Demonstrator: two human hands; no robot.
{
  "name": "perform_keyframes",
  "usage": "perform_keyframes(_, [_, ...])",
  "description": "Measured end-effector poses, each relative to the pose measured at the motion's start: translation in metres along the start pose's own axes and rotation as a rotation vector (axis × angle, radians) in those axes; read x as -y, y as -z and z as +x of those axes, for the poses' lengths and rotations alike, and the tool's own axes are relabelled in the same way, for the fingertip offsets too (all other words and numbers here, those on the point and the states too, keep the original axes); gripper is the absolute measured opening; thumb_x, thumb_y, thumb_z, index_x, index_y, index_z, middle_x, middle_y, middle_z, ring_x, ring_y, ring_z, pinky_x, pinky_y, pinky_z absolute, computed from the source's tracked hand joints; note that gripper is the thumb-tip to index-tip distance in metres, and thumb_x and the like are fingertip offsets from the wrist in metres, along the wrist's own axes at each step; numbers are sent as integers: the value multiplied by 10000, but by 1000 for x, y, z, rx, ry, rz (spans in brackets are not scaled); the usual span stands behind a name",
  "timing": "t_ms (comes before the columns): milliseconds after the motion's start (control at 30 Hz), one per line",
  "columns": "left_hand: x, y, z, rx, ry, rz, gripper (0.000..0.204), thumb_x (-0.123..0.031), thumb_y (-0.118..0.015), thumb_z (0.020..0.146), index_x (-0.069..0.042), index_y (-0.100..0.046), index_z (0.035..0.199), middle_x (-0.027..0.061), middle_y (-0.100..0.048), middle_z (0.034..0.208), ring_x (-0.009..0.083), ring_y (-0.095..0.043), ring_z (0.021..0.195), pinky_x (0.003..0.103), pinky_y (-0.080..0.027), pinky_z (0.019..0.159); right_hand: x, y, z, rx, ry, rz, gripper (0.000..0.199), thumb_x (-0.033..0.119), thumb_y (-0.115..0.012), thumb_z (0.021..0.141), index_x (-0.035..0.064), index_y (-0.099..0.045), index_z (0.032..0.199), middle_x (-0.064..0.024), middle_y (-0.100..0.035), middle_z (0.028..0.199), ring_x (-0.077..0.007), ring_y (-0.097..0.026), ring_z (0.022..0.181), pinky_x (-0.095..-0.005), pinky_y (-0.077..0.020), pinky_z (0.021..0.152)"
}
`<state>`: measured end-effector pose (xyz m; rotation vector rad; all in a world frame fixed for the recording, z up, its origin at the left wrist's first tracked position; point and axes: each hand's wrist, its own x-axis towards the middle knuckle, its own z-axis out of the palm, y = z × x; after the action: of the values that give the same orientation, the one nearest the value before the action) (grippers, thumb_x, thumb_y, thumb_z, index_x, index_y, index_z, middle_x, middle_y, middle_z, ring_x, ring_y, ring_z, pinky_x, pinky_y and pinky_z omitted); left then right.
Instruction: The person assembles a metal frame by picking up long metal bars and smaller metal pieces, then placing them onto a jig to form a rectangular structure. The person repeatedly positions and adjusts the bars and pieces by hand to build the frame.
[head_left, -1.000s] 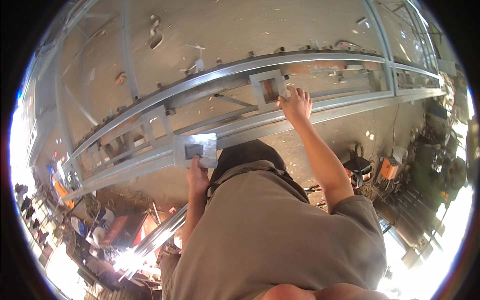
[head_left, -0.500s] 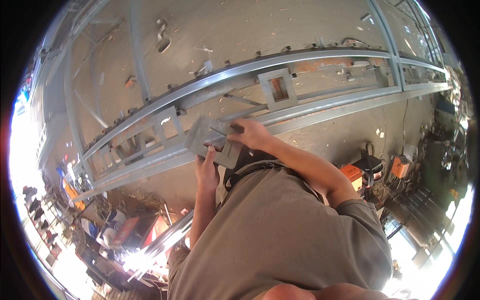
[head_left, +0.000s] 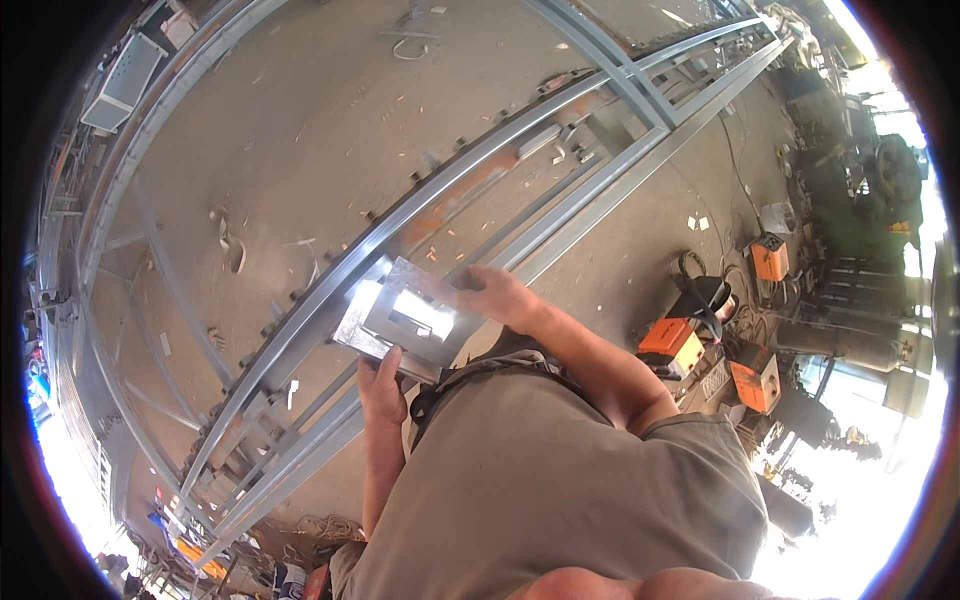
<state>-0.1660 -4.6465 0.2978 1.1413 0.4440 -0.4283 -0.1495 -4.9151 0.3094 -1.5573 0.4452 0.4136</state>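
Observation:
My left hand grips the near edge of a square metal plate with a square opening in the middle, thumb on its upper face. Sunlight glares off parts of it, and it may be more than one plate stacked. At the plate's far right corner is my right hand; its fingertips are blurred, so whether they pinch the plate is unclear. Beyond the plate runs a long steel rail frame of shiny square tubes, crossing from lower left to upper right.
Orange machines and a second orange box stand on the floor at right, with cables round them. A grey metal case sits at far left. Small scraps and a bent strip lie on the floor beyond the frame.
My view and body have turned, so the rail frame slants more steeply. The held plate has tilted, its square opening now facing up in view. The right hand has shifted along its edge.

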Motion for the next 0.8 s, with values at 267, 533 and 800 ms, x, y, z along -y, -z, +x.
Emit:
perform_keyframes(267, [52,-126,40,-111,-4,256,240,-69,-636,975,1,-634,1204,86,-677,1119,184,-645,983,335,-519,860,-31,255,88,-312,68,91,293,241,-767,945,8,-723,1118,-40,-700,974,-130,-627,904,-293,-503,806])
perform_keyframes(533, [65,-205,42,-117,110,22,308,-40,-627,960,-25,-577,1264,128,-689,1081,254,-683,1001,401,-570,876,-34,329,151,-486,-44,-962,354,423,-702,900,156,-780,1117,-122,-723,1221,-373,-606,1224,-480,-459,1060])
perform_keyframes(800, [58,-228,57,-127,139,75,296,-54,-650,963,-34,-598,1254,98,-684,1096,234,-686,985,388,-574,858,-37,335,167,-484,-124,-901,326,399,-663,913,184,-790,1122,-83,-695,1281,-332,-557,1295,-501,-409,1095])
